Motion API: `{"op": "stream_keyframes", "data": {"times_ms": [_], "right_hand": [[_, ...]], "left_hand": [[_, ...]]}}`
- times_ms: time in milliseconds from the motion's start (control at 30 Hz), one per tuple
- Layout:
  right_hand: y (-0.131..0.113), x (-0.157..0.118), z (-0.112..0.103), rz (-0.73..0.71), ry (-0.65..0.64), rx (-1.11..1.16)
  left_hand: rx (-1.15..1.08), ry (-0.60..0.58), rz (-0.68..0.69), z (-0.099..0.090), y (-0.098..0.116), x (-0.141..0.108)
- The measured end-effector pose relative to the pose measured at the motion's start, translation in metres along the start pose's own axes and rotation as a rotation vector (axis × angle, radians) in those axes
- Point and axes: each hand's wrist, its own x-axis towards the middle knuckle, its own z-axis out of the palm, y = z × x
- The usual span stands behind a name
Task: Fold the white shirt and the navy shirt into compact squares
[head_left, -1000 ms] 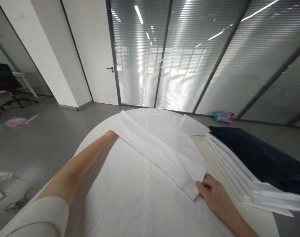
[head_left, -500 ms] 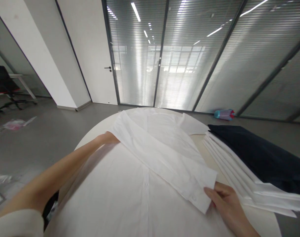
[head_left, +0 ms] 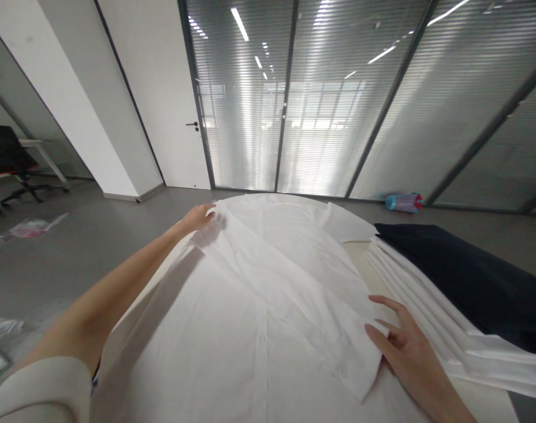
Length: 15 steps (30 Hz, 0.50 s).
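Observation:
A white button-up shirt lies spread with its button placket running down the middle. One sleeve is folded diagonally across it, its cuff toward the lower right. My left hand is at the far left, by the shoulder fold, fingertips closed on the edge of the shirt. Beside the cuff, my right hand has its index finger raised and its thumb apart, resting at the cuff's edge. Some of its fingers are curled and partly hidden.
A stack of folded white garments with dark navy folded cloth on top stands at the right of the round table. Plastic packaging lies on the floor at left, near an office chair. A blue-and-red item lies by the glass wall.
My left hand has come out from under the sleeve fold and moved up to the shoulder edge. My right hand's fingers have spread from their pinch on the cuff.

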Motion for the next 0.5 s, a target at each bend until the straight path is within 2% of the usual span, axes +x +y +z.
{"op": "stream_keyframes", "data": {"times_ms": [100, 233, 367, 500], "right_hand": [[0.012, 0.003, -0.004, -0.077, -0.021, -0.19], [0.019, 0.004, -0.006, -0.077, -0.009, -0.295], [0.016, 0.002, -0.003, -0.069, 0.002, -0.31], [0.01, -0.001, 0.001, -0.082, -0.006, -0.328]], "left_hand": [[0.015, -0.061, 0.053, 0.032, 0.001, 0.024], [0.048, -0.135, 0.053, 0.062, 0.002, 0.027], [0.09, -0.136, 0.043, 0.071, -0.004, 0.027], [0.126, -0.082, 0.046, 0.066, -0.003, 0.036]]}}
